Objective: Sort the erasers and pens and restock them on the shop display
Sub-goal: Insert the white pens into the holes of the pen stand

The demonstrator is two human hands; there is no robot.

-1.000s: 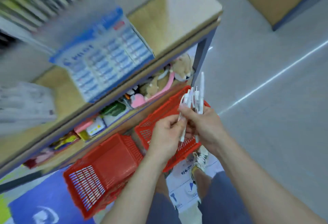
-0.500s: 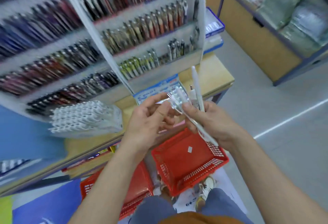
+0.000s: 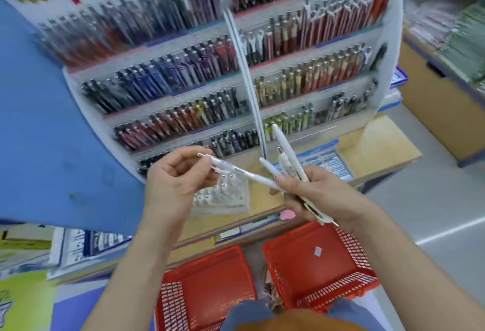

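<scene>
Tiered pen display (image 3: 315, 73) on wooden shelf (image 3: 388, 147); both hands (image 3: 178, 181) (image 3: 320, 194) grip white pens (image 3: 288, 154).

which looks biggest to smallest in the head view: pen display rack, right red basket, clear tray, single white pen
1. pen display rack
2. right red basket
3. clear tray
4. single white pen, in the left hand
</scene>
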